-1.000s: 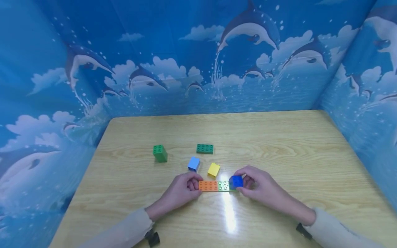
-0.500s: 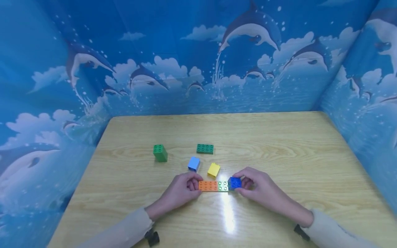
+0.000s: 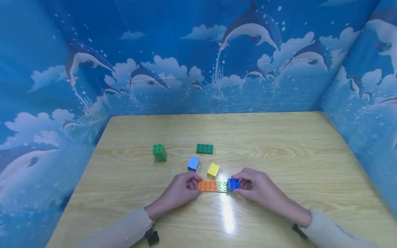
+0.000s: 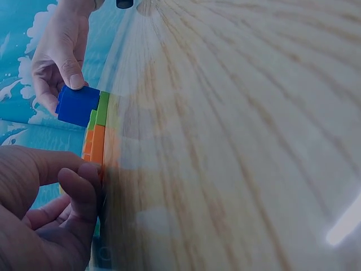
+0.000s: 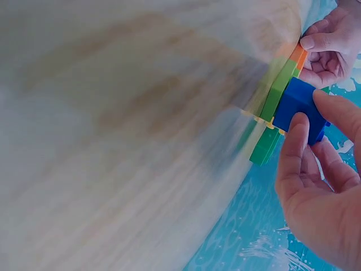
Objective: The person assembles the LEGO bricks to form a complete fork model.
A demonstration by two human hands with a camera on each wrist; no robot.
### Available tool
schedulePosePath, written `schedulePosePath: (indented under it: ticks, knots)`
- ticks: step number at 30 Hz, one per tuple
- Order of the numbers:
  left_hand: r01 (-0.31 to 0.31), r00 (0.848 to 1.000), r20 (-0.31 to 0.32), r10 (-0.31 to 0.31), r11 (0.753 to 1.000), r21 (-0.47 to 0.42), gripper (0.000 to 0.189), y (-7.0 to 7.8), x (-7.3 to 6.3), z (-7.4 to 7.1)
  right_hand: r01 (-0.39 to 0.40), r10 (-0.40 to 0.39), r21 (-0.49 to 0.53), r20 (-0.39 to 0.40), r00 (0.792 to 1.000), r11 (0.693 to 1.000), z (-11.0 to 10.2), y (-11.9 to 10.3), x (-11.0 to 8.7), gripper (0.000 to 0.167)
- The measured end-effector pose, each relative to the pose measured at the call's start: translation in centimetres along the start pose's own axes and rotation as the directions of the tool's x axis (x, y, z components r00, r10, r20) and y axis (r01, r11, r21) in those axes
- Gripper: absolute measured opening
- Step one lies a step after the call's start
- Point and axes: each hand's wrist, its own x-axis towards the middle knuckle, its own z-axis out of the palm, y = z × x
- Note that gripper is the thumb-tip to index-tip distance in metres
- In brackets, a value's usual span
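Note:
A row on the table joins an orange brick (image 3: 207, 186) on the left to a light green brick (image 3: 222, 186) on the right. My left hand (image 3: 182, 190) pinches the orange brick at its left end between thumb and fingers. Over the right part of the light green brick, my right hand (image 3: 258, 184) pinches a dark blue brick (image 3: 233, 184), studs facing up. In the right wrist view, the blue brick (image 5: 296, 104) sits close against the light green brick (image 5: 276, 93), slightly tilted. The left wrist view shows the right thumb on one side of the blue brick (image 4: 78, 105).
Beyond the row lie a yellow brick (image 3: 213, 169) and a light blue brick (image 3: 193, 163). Farther back are a flat dark green brick (image 3: 204, 148) and a tall green block (image 3: 160, 153). A dolphin-print curtain (image 3: 173, 82) encloses the wooden table (image 3: 279, 137).
My right hand has shifted the blue brick slightly left and nearer to me over the light green brick. The left hand keeps its hold on the orange brick.

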Motion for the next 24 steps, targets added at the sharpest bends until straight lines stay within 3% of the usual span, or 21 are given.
schedulePosePath:
  ticks: [7, 11, 19, 24]
  knots:
    - [0.004, 1.000, 0.003, -0.004, 1.000, -0.005, 0.036, -0.02, 0.01, 0.05, -0.078, 0.078, -0.017, 0.038, 0.996, 0.997, -0.22, -0.06, 0.45, 0.041]
    - [0.029, 1.000, -0.004, -0.029, 1.000, -0.001, 0.036, 0.03, -0.01, 0.05, -0.070, 0.071, -0.021, 0.047, 0.996, 0.997, -0.36, -0.22, 0.78, 0.041]
    - [0.016, 1.000, 0.007, -0.016, 1.000, 0.006, 0.035, 0.03, 0.00, -0.01, -0.065, 0.067, -0.033, 0.050, 0.997, 0.997, -0.43, -0.43, 0.88, 0.041]
    - [0.015, 1.000, 0.019, -0.016, 1.000, 0.021, 0.034, 0.31, -0.02, -0.23, -0.023, 0.026, -0.075, 0.043, 0.999, 0.997, -0.31, -0.47, 0.85, 0.042]
